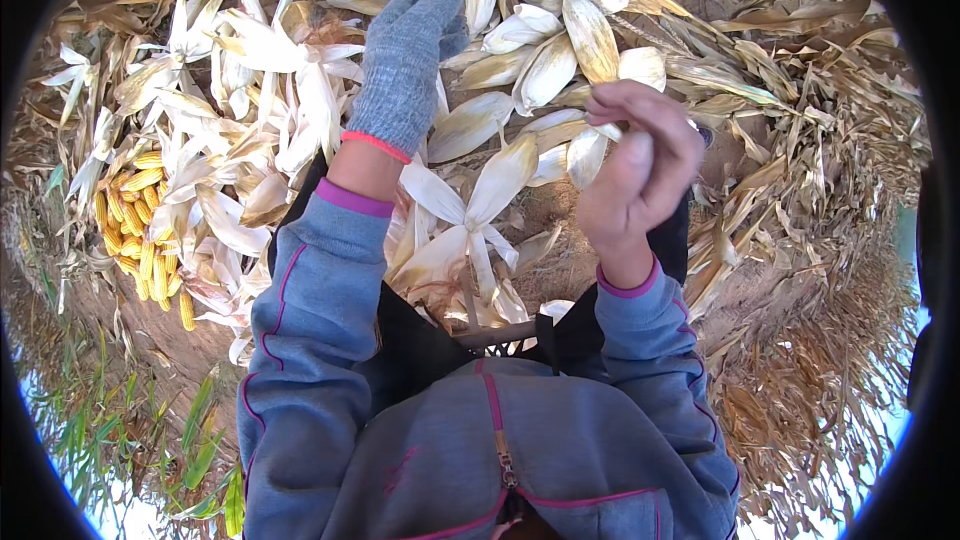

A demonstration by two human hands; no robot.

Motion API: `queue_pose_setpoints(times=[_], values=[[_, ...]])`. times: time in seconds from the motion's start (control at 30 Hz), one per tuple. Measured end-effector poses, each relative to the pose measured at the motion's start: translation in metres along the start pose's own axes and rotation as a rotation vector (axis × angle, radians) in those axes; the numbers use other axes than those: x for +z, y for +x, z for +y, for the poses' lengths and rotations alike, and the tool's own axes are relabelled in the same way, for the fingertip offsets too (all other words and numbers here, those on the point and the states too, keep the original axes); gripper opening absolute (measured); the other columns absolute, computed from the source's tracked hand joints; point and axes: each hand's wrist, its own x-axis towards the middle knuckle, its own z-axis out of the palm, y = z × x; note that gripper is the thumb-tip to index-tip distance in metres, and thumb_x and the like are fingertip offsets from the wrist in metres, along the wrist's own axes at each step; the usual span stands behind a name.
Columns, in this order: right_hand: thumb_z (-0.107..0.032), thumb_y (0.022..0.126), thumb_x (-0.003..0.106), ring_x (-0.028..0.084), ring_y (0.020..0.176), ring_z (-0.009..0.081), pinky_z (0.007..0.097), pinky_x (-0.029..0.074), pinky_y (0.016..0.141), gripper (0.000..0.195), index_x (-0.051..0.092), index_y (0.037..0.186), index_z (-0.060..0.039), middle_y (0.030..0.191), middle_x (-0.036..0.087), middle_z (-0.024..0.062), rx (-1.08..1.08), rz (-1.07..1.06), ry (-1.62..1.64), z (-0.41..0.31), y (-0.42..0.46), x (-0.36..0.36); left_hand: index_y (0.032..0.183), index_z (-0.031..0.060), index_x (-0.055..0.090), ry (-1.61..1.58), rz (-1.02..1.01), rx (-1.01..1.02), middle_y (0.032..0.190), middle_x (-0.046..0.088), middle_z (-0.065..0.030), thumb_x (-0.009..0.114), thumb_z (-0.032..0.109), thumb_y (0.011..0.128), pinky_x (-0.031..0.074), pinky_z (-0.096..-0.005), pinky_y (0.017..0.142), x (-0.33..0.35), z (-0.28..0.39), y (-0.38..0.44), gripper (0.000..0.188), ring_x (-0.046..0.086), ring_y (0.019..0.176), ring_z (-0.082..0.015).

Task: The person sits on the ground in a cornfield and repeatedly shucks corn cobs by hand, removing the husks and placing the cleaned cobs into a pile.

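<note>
My left hand (411, 60), in a grey knitted glove with a red cuff edge, is over the husks in front of me, its fingers bent; whether it holds anything is hidden. My bare right hand (641, 157) is raised beside the unhusked ears, fingers curled towards the thumb, slightly blurred; I cannot tell if something is pinched there. Several corn ears in pale husks (551, 71) lie between and beyond the hands. An opened empty corn husk (480, 217) spreads like a star between my knees.
A pile of husked yellow corn cobs (142, 221) lies at the left on bare soil, with one cob (187, 311) at its lower edge. A heap of peeled husks (262, 82) stands between it and my left arm. Dry corn stalks and leaves (757, 75) cover the ground at the right.
</note>
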Motion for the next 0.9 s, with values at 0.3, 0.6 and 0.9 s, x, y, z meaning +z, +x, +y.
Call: queue_pose_setpoints(times=[0.3, 0.6, 0.9], values=[[-0.035, 0.082, 0.052, 0.042, 0.115, 0.0265, 0.0483, 0.039, 0.086, 0.043, 0.049, 0.117, -0.0098, 0.118, 0.05, 0.0102, 0.38, -0.981, -0.764, 0.214, -0.206, 0.054, 0.104, 0.0015, 0.056, -0.055, -0.06, -0.037, 0.1, 0.06, -0.0146, 0.055, 0.018, 0.085, 0.049, -0.0365, 0.081, 0.005, -0.015, 0.004, 0.025, 0.058, 0.096, -0.0242], [-0.027, 0.085, 0.048, 0.06, 0.07, 0.0353, 0.0459, 0.046, 0.064, 0.025, 0.053, 0.092, -0.0041, 0.096, 0.058, 0.0163, 1.11, -0.69, -0.63, 0.217, -0.351, 0.0, 0.104, 0.0002, 0.056, -0.012, -0.073, -0.142, 0.101, 0.06, -0.0153, 0.053, 0.019, 0.086, 0.049, -0.0362, 0.081, 0.024, -0.028, 0.01, 0.026, 0.059, 0.094, -0.025], [-0.027, 0.073, 0.068, 0.055, 0.095, 0.0271, 0.0349, 0.043, 0.082, 0.058, 0.045, 0.116, 0.0045, 0.114, 0.053, 0.0169, 1.665, 0.469, -0.647, 0.312, -0.336, 0.006, 0.106, -0.0004, 0.055, 0.048, -0.12, -0.233, 0.1, 0.06, -0.0152, 0.052, 0.02, 0.087, 0.048, -0.0347, 0.081, 0.04, -0.04, 0.012, 0.028, 0.059, 0.091, -0.025]])
